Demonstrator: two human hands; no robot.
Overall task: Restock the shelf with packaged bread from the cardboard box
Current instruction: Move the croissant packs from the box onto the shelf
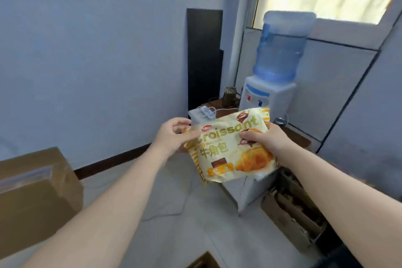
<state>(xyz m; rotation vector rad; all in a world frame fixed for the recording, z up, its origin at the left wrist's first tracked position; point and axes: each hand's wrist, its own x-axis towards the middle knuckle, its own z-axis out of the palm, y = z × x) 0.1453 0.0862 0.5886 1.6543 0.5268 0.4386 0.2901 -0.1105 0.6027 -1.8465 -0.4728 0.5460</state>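
While held up before the water dispenser (268,95), the croissant pack (230,148) is gripped by both hands, left hand (171,135) and right hand (266,139).

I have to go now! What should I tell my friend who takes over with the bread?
Left hand pinches the croissant pack at its left edge; right hand grips its right side.
The pack is held in the air in front of the water dispenser.
A taped cardboard box sits on the floor at the left.
Done: one pack is in hand.
Left: no shelf is in view; find it and put the pack there.
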